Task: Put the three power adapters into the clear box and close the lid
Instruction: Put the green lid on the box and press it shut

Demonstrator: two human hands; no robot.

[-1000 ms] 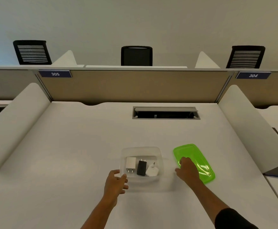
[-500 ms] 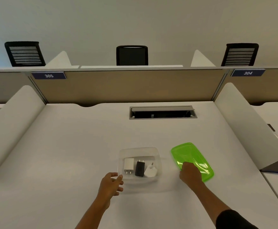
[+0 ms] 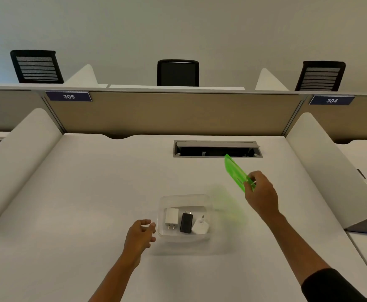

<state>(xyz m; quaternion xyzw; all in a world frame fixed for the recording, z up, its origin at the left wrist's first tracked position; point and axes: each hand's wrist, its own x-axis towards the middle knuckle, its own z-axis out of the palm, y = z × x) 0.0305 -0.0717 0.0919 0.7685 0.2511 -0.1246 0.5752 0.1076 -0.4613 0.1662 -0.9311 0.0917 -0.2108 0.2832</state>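
white office desk (image 3: 91, 192). clear box (image 3: 184, 200) with three power adapters (image 3: 187, 222) just right of half-open left hand (image 3: 140, 233); right hand (image 3: 260, 196) pinching tilted green lid (image 3: 236, 172), up-right of box.

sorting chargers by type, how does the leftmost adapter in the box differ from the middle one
The left adapter is white; the middle adapter is black. The left one's prongs point toward the camera; the middle one's point away. The left one looks squarer, the middle one narrower. Both lie flat in the clear box, side by side.
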